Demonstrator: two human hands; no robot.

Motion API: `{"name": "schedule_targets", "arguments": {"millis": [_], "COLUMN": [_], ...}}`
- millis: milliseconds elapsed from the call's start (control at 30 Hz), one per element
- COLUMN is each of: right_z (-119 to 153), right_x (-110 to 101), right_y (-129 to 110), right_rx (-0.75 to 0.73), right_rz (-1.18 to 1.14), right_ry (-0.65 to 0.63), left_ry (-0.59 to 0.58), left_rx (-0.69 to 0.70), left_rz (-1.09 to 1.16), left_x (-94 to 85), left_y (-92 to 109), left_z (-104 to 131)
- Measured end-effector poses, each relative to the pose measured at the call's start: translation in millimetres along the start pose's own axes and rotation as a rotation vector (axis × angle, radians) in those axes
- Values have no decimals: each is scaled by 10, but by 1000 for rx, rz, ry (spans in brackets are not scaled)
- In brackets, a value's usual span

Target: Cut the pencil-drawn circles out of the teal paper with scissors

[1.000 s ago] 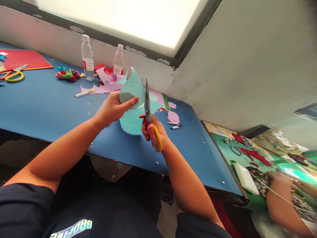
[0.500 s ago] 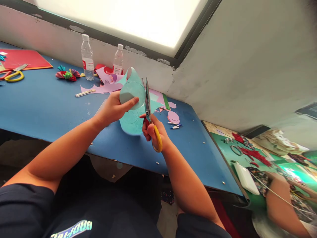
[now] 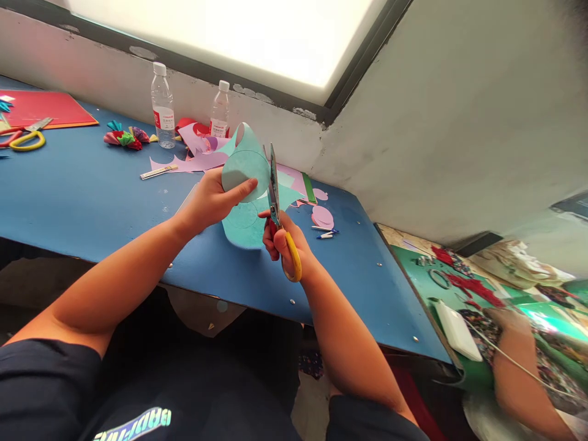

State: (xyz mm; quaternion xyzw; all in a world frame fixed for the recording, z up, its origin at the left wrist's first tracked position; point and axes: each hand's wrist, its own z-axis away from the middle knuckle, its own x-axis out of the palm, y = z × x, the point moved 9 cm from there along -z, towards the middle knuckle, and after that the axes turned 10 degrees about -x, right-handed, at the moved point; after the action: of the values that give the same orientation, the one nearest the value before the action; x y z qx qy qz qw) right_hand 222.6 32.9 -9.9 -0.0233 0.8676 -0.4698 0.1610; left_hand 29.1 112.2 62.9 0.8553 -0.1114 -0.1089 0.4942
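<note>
Between the thumb and fingers of my left hand point(image 3: 215, 199) is a teal sheet of paper point(image 3: 243, 229) with drawn circles. A rounded part of it stands up over my thumb, and a strip curls behind. My right hand point(image 3: 289, 242) is closed around the handles of a pair of scissors point(image 3: 274, 190), one handle yellow and the other red. Their blades point up, slightly apart, along the right edge of the rounded part. The lower part of the sheet hangs over the blue table point(image 3: 114, 208).
Two plastic bottles point(image 3: 164, 116) stand by the wall amid purple scraps point(image 3: 202, 160). Purple paper circles point(image 3: 322, 216) and pens point(image 3: 325, 234) lie right. More scissors point(image 3: 28, 139) and red paper point(image 3: 50, 109) are at left. Another person's arm point(image 3: 517, 361) reaches over a green table point(image 3: 413, 269).
My hands, the paper and the scissors stay almost in place. At the right, the other person's arm has shifted slightly.
</note>
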Motion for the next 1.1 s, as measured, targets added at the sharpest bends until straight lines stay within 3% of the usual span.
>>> {"name": "schedule_targets", "arguments": {"millis": [1100], "right_z": [0], "right_x": [-19], "right_y": [-52], "right_rx": [28], "right_rz": [55], "right_ry": [38], "left_ry": [19], "left_rx": [-54], "left_rz": [1], "left_x": [-6], "left_y": [-19], "left_z": [7]}}
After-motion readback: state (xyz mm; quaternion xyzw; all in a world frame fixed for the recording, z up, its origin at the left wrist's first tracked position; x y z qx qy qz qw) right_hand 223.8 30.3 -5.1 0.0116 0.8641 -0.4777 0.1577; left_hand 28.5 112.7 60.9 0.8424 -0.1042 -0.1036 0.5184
